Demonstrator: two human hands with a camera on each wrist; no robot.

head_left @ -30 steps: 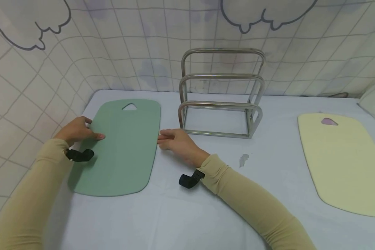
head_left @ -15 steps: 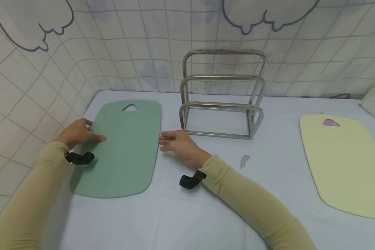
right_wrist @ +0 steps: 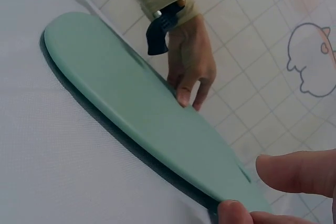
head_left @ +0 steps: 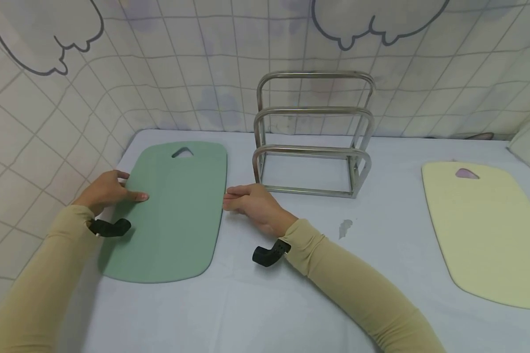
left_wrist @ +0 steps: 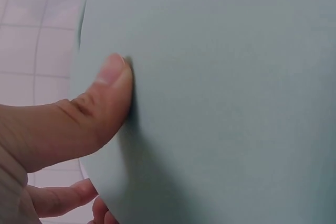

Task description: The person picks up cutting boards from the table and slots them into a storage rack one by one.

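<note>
A green cutting board (head_left: 176, 211) lies on the white-covered table at the left. My left hand (head_left: 108, 191) pinches its left edge. The thumb (left_wrist: 100, 111) presses on the board's face, while fingers (left_wrist: 63, 199) reach under the edge, partly hidden. On the other side my right hand (head_left: 260, 208) has its fingertips right at the right edge. In the right wrist view a finger (right_wrist: 234, 213) meets the board's edge, and the thumb (right_wrist: 294, 172) is held apart above it. There, a dark shadow runs along the board's near side.
A metal rack (head_left: 313, 111) with three upright hoops stands at the back centre, just beyond my right hand. A yellow cutting board (head_left: 481, 235) lies flat at the right. Cloth with a grid pattern (head_left: 229, 68) hangs behind and at the left.
My left hand and wrist have come slightly nearer to me, and the board's near edge sits a little lower in view. My right hand has stayed at the right edge.
</note>
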